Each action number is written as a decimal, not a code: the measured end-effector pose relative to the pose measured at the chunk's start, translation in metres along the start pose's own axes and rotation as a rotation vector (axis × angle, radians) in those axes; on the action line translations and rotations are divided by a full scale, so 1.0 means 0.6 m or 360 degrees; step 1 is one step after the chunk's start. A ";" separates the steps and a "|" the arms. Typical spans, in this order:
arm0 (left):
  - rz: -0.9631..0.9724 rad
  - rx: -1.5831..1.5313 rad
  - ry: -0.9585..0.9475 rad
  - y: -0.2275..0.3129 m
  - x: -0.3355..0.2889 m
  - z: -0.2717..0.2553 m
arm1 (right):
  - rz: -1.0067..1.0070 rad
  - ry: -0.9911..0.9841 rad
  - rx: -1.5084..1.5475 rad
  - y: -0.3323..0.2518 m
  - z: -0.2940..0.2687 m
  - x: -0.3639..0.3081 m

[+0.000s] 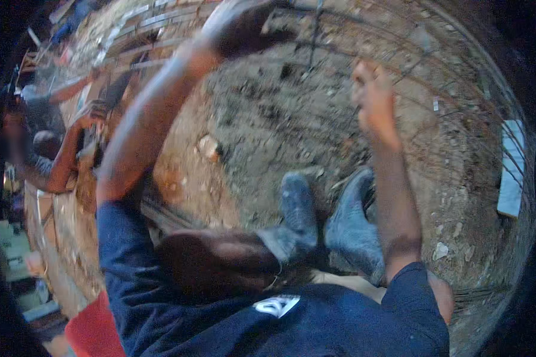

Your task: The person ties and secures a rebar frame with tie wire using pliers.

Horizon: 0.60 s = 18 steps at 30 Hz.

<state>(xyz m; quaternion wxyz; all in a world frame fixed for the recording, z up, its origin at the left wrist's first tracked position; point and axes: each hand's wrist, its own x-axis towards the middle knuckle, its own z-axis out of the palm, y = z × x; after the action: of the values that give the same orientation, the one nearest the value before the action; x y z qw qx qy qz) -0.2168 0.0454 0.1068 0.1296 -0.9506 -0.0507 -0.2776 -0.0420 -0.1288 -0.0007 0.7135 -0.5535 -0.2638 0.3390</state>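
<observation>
Ground [244,119]: rough brown-grey earth.
Rods [314,35]: thin, dark, crossing at the far side and down the right.
Co-worker [62,169]: far left, arms bent.
Boots [298,202]: grey, dirty, near middle.
Board [510,169]: pale, right.
Left hand [244,27]: far, by the rods, blurred; opening and hold I can't tell.
Right hand [375,95]: near the rods, fingers partly curled; whether gripping, I can't tell.

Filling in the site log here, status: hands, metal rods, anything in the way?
Left hand outstretched by the metal rods, hold unclear. Right hand near them, hold unclear. Co-worker's hand off left, apart from both.
</observation>
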 end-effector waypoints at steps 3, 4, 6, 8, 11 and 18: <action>-0.0066 -0.0284 -0.0138 0.003 0.030 0.041 | -0.0125 0.0061 -0.0181 0.001 0.013 0.034; -0.0228 -0.0561 -0.0136 0.009 0.028 0.066 | -0.0120 0.0049 -0.0140 0.003 0.008 0.040; -0.0343 -0.0482 -0.0129 0.010 0.028 0.052 | -0.0087 -0.0017 -0.0001 -0.024 0.034 0.024; -0.0299 -0.0243 -0.0007 0.025 0.024 0.080 | -0.0071 -0.0019 -0.0001 -0.026 0.030 0.014; -0.0299 -0.0217 -0.0235 0.006 0.031 0.046 | 0.0054 0.0110 0.0232 -0.015 0.037 0.021; -0.0992 -0.0291 -0.0336 0.041 0.030 0.070 | 0.0209 -0.0238 0.0030 0.024 0.038 0.022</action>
<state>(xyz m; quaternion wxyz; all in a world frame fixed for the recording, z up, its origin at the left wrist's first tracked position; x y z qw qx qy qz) -0.1759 0.0337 0.0774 -0.0532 -0.9205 -0.3268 -0.2073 -0.0533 -0.1025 -0.0091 0.6733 -0.5360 -0.2760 0.4280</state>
